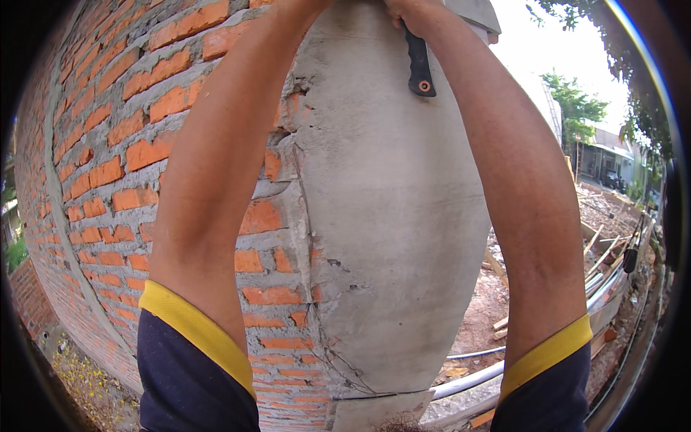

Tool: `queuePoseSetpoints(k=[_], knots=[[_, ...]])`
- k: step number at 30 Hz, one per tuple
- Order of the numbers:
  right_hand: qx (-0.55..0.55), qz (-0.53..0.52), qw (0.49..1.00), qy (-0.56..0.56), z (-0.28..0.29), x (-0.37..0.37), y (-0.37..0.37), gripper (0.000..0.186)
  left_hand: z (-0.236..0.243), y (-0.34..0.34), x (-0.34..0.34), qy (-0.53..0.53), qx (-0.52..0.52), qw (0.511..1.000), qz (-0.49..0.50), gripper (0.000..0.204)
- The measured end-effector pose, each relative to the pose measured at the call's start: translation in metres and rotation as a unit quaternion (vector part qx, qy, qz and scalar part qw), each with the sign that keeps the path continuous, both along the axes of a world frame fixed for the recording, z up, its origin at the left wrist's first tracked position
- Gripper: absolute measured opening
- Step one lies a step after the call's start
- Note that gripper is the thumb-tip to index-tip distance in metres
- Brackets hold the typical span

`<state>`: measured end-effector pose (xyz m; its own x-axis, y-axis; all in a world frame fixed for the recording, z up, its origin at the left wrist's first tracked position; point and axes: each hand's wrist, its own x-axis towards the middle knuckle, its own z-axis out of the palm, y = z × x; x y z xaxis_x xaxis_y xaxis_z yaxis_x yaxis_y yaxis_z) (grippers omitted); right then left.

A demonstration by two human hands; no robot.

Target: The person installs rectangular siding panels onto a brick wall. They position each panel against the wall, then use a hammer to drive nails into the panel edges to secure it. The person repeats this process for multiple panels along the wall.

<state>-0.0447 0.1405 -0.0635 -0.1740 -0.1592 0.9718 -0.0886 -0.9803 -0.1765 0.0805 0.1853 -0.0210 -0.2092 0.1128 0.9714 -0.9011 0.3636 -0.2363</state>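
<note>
Both my arms reach up in front of a grey cement-rendered column. At the top edge my right hand is closed around a tool whose black handle hangs below the fingers. An orange-rimmed hole marks the handle's lower end; the tool's working part is out of the picture, so its kind does not show. My left hand is raised near the column's upper left side. The picture's edge cuts it off, hiding its fingers and anything in them.
A rough red brick wall adjoins the column on the left. Thin wires run down their joint. White pipes, wooden strips and rubble lie at right. A ledge juts out at the column's top.
</note>
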Motion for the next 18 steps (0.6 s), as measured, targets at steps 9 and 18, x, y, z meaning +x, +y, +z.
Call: queuePoseSetpoints(k=[9, 18], knots=[[0.098, 0.091, 0.991, 0.024, -0.015, -0.023, 0.008, 0.04, -0.008, -0.018, 0.0, -0.061, -0.132, 0.987, 0.066, 0.032], [0.041, 0.087, 0.995, 0.035, -0.061, -0.066, 0.029, 0.02, -0.002, -0.023, 0.007, -0.088, -0.121, 0.986, 0.069, 0.034]])
